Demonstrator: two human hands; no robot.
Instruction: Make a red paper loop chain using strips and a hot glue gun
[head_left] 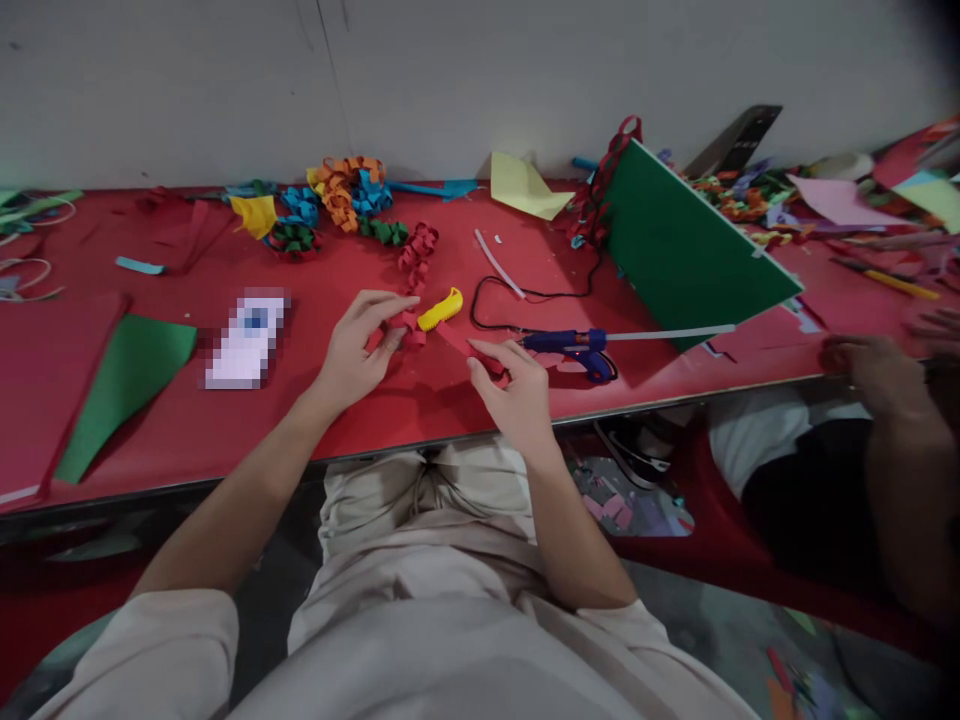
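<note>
A springy red folded paper strip (pixel 418 252) runs over the table down to my left hand (pixel 358 345), whose thumb and fingers close on its lower end. My right hand (pixel 519 388) pinches a flat red paper strip (pixel 454 340) that stretches toward the left hand. Whether the folded and flat lengths are one piece I cannot tell against the red table. A yellow box cutter (pixel 441 310) lies between and just beyond both hands. Right of my right hand rests a blue glue gun (pixel 566 345) with a long glue stick (pixel 667 333) in it.
A green board (pixel 690 240) leans at the right. Curled paper chains (pixel 349 195) and yellow paper (pixel 525 185) lie by the wall. A phone (pixel 249 340) and green paper (pixel 127 385) are at the left. Another person's hand (pixel 874 375) rests at the right table edge.
</note>
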